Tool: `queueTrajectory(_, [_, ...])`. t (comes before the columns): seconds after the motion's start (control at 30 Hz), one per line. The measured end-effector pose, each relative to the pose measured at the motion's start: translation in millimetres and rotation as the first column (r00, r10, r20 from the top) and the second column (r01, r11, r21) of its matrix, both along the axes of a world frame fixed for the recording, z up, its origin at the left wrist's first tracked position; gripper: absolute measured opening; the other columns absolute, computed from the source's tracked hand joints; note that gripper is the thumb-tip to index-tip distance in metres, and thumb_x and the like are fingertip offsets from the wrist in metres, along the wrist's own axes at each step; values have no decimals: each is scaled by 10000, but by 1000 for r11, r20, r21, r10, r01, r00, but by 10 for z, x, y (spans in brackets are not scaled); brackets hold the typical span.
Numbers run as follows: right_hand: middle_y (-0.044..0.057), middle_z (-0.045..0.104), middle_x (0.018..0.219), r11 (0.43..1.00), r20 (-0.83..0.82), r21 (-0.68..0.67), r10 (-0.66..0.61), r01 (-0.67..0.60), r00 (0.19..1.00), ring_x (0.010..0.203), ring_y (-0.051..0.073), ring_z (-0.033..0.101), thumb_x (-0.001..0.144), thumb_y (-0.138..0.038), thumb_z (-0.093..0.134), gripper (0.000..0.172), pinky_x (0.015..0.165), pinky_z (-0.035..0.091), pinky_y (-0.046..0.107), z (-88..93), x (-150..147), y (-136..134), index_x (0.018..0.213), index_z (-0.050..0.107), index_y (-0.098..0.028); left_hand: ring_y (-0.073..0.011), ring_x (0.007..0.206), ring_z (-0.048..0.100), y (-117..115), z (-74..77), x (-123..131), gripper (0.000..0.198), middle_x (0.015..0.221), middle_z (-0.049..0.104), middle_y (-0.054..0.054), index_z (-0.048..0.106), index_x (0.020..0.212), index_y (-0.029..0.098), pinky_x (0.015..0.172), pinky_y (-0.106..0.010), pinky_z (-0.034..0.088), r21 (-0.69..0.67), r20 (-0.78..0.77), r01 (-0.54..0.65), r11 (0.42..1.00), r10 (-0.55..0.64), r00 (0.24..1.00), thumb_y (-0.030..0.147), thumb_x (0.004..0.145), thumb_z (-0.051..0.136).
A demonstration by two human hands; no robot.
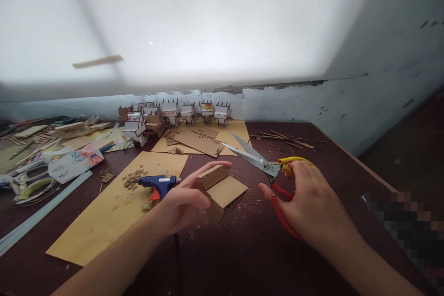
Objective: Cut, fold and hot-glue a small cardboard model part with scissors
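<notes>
Head view: my left fingers (200,199) hold the angled cardboard piece (227,190) over the tabletop (256,252); it should handle light and stiff but easily dented, best taken by its edges; my right fingers (301,169) wrap around the scissors (266,166), which stand open

Glue gun (160,181) partly behind left hand (185,196)

Panel (225,18): broad, bright white, diagonal shadow band and tan strip (97,61) at left | Wall (284,104): pale blue-grey, paint flaking below panel, dark marks | Table (274,263): dark maroon top | Light: strongest at panel, deep shadow beyond table's right edge
</notes>
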State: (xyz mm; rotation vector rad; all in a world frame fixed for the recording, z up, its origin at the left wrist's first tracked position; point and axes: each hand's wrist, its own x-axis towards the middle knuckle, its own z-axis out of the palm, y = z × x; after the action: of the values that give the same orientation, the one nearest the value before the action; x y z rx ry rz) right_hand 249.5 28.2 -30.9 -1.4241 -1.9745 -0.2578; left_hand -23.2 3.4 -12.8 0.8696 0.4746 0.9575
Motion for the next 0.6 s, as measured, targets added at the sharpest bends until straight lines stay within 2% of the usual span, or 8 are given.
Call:
queueTrajectory(0.1, [96, 610, 967, 999, 37, 44, -11, 9, 999, 958, 323, 620, 889, -566, 638, 382, 824, 514, 459, -2, 6, 10, 976, 483, -228, -229, 989, 628, 2, -6, 6, 734, 1060, 665, -56, 575, 1344, 262, 774, -290, 474, -4, -70, -13, 1000, 13, 997, 128, 635, 707])
queueTrajectory(0.27, [92, 620, 937, 997, 94, 60, -51, 45, 994, 944, 327, 619, 869, -446, 629, 266, 810, 510, 452, -35, 52, 50, 942, 491, -231, -169, 893, 619, 13, -10, 23, 636, 1041, 651, -4, 525, 1264, 303, 742, -258, 455, 30, -394, -47, 998, 55, 917, 117, 705, 763])
queueTrajectory(0.37, [94, 617, 925, 996, 127, 72, -69, 60, 990, 944, 340, 617, 817, -373, 649, 242, 811, 507, 458, -49, 65, 81, 930, 489, -230, -174, 903, 619, 24, -18, 18, 476, 1028, 649, -1, 546, 1248, 310, 741, -264, 436, -12, -502, -29, 999, 19, 865, 240, 811, 722])
queueTrajectory(0.43, [93, 614, 920, 994, 142, 86, -72, 61, 987, 940, 342, 615, 783, -321, 659, 243, 819, 505, 461, -49, 66, 93, 934, 495, -225, -180, 916, 610, 37, -31, 16, 314, 1003, 649, -5, 606, 1182, 292, 748, -271, 421, 13, -602, -13, 1000, 18, 798, 355, 882, 674])
queueTrajectory(0.53, [86, 605, 908, 993, 150, 111, -54, 37, 987, 927, 339, 608, 741, -279, 685, 264, 835, 500, 464, -37, 58, 87, 923, 503, -221, -202, 962, 607, 69, -58, 35, 251, 978, 663, -20, 673, 1025, 241, 821, -301, 425, 178, -720, -20, 984, 144, 679, 464, 910, 661])
queueTrajectory(0.6, [83, 608, 917, 993, 149, 118, -26, 8, 988, 927, 335, 604, 715, -247, 702, 282, 851, 497, 465, -27, 50, 70, 924, 514, -219, -221, 1021, 617, 93, -79, 55, 280, 1019, 682, -38, 680, 1013, 227, 884, -320, 435, 272, -700, -93, 958, 263, 664, 485, 903, 678])
